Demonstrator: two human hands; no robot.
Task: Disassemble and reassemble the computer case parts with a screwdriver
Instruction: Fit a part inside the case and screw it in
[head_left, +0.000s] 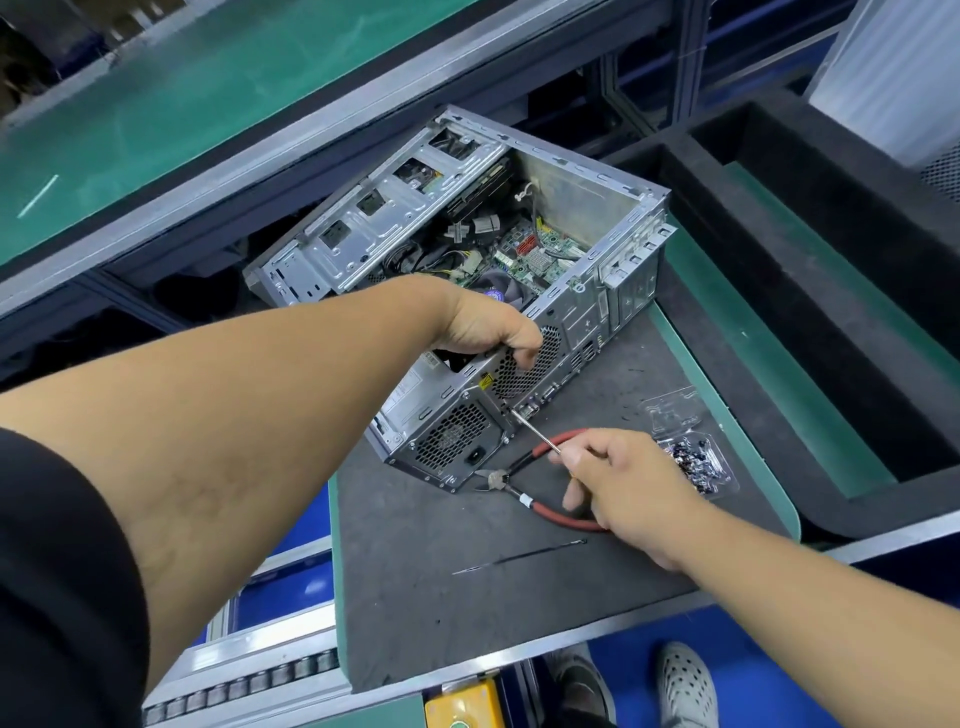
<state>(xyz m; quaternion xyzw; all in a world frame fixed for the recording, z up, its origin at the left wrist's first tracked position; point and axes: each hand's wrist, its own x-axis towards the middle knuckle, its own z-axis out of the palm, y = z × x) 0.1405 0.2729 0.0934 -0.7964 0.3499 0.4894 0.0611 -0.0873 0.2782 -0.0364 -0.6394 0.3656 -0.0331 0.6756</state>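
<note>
Screwdriver applied to rear panel of open computer case

The right hand (618, 478) pinches the screwdriver (535, 435), tip at the rear panel; beyond, the left hand (488, 325) curls over the case (467, 270) top edge on the mat (467, 571). Rigid, heavy sheet metal: grip the frame edges. Label text unreadable.

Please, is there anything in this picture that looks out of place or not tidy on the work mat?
Mostly orderly. The computer case sits skewed on the mat, its far corner past the edge. Red-handled cutters lie open under the right hand driving the screwdriver. A thin black strip lies loose.
</note>
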